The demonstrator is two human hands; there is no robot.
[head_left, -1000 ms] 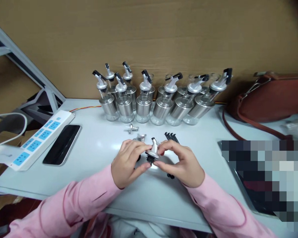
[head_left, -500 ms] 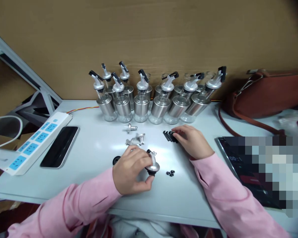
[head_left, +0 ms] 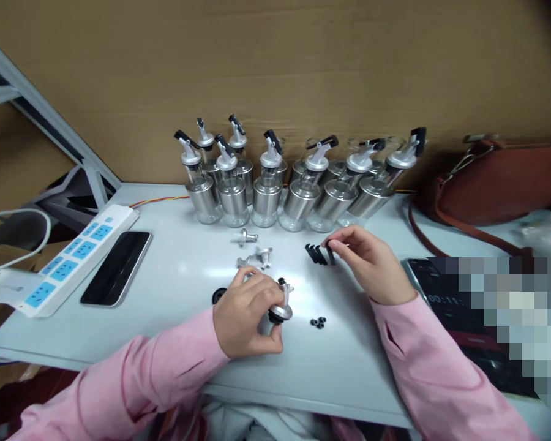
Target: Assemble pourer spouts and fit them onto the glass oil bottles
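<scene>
My left hand (head_left: pixel 250 315) is closed round a silver pourer spout (head_left: pixel 283 309) with a black base and a black tip, held above the table front. Between the thumb and fingers of my right hand (head_left: pixel 371 260) is a thin black lever (head_left: pixel 330 253), pinched at its upper end. Just left of it lie several more black levers (head_left: pixel 315 254) in a row. A small cluster of black caps (head_left: pixel 319 322) sits between my hands. Beyond my left hand are silver spout parts (head_left: pixel 257 258) and a smaller metal piece (head_left: pixel 245 237). A black round part (head_left: pixel 218 296) is partly hidden by my left hand.
Several glass and steel bottles (head_left: pixel 267 196) with lever pourers stand along the cardboard backing. At left are a power strip (head_left: pixel 80 257) and a phone (head_left: pixel 116 268). A brown handbag (head_left: pixel 505 177) and a dark tablet-like screen (head_left: pixel 459 331) occupy the right.
My right hand has drawn one black lever slightly away from the row, to the right. My left hand still holds the pourer, now tilted a little differently. The view has shifted slightly.
</scene>
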